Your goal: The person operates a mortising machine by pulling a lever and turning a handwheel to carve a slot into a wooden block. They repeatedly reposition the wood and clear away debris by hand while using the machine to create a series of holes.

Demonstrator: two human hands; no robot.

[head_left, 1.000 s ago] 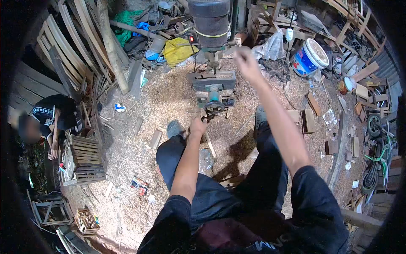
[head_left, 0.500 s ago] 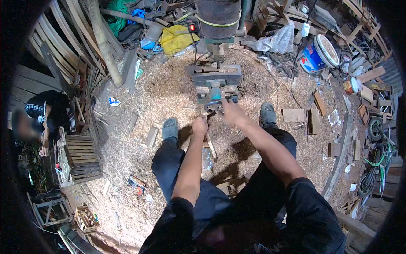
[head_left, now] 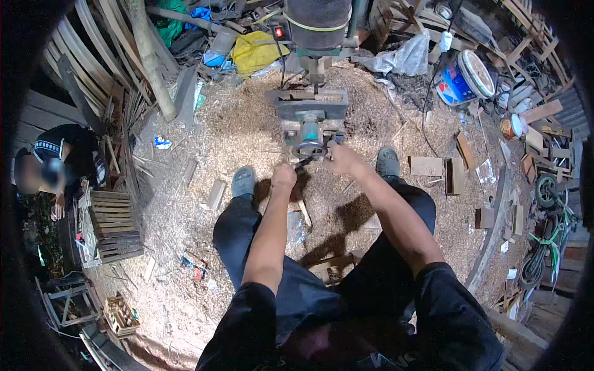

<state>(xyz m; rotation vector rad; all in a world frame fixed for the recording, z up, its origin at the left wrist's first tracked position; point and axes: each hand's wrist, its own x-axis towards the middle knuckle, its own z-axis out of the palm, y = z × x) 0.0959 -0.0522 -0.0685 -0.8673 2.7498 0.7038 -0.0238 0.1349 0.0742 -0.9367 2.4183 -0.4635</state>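
In front of me stands a drilling machine [head_left: 317, 28] with a dark, round body and a narrow bit [head_left: 316, 88] pointing down. Below the bit is a grey rectangular table or clamp frame [head_left: 312, 111]. A green cylinder [head_left: 310, 130] leads from it towards a round metal handwheel [head_left: 298, 148] on my side. My left hand [head_left: 284, 175] is closed round a dark bar-like lever [head_left: 303, 163] just left of and below the wheel. At the wheel's right side is my right hand [head_left: 343, 159], its fingers curled on the rim; the fingertips are partly hidden.
Wood shavings cover the floor [head_left: 241, 139]. A person [head_left: 65, 154] bends beside a slatted crate [head_left: 114, 226] at left. At right are wood blocks [head_left: 426, 166], a paint bucket [head_left: 458, 83] and a small bicycle [head_left: 541, 247]. A yellow sack [head_left: 257, 52] lies behind the machine.
The view has shifted slightly. My left hand has moved a little up towards the wheel with the lever. My right hand has shifted slightly to the wheel's right side.
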